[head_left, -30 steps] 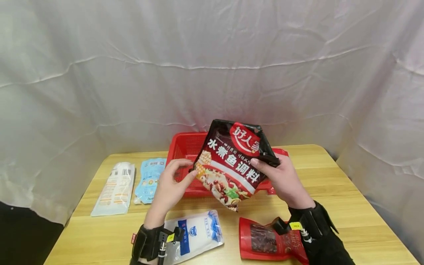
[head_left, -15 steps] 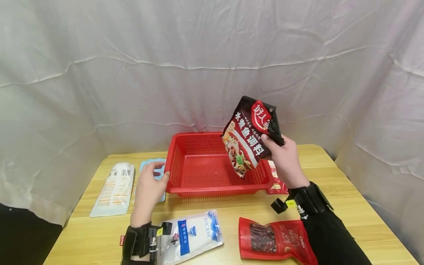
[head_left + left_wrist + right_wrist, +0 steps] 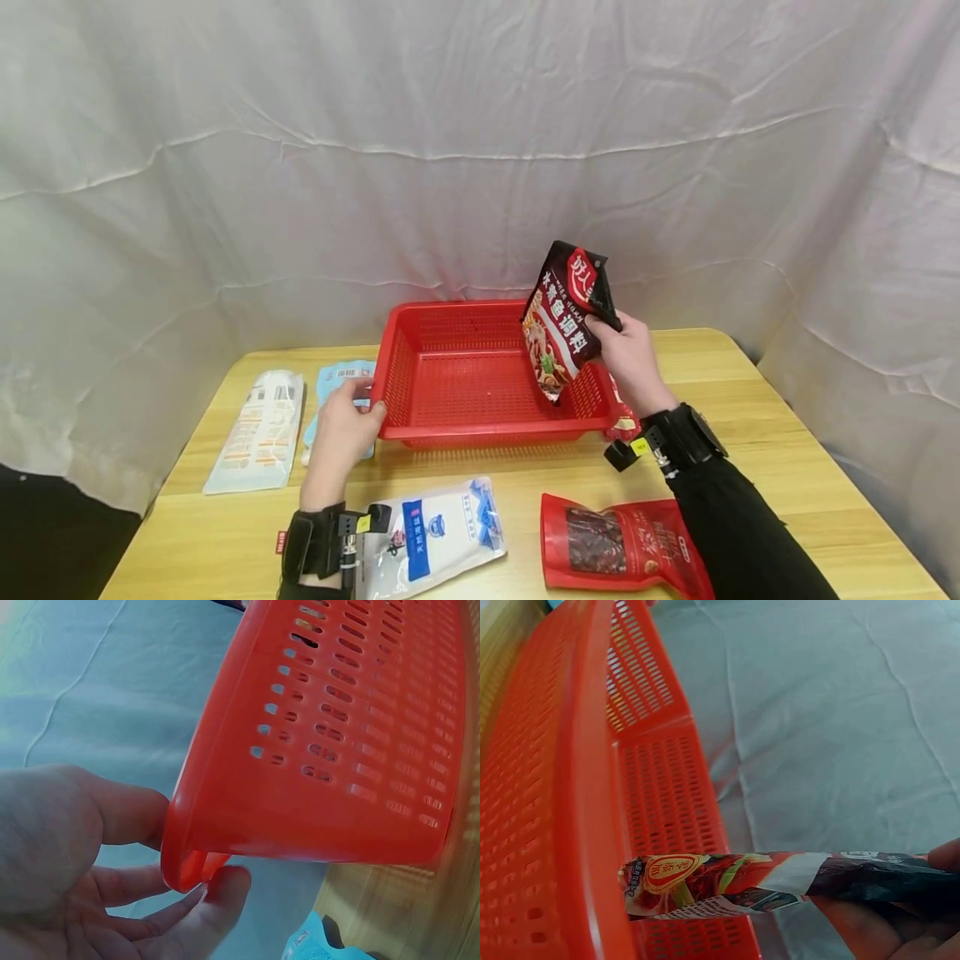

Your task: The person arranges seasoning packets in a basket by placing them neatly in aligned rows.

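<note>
My right hand [image 3: 630,357] pinches the upper edge of a black and dark-red seasoning packet [image 3: 561,323] with a fish dish printed on it. The packet hangs tilted over the right end of a red plastic basket [image 3: 465,387]; in the right wrist view its lower tip [image 3: 645,885] reaches inside the wall. At the basket's left end is my left hand [image 3: 348,427]. The left wrist view shows that hand's thumb and fingers [image 3: 225,900] on either side of the rim [image 3: 184,825], gripping it.
White and blue pouch [image 3: 442,533] and red pouch with a window [image 3: 622,543] lie in front of the basket. To its left are a clear-white pack [image 3: 258,433] and a light-blue pouch [image 3: 330,392]. A red packet [image 3: 624,421] is partly hidden at right. Grey cloth [image 3: 480,167] hangs behind.
My right hand has moved the packet away from my left hand, to the right, then lowered it toward the basket. My left hand has let go of the packet and moved to the basket's left rim.
</note>
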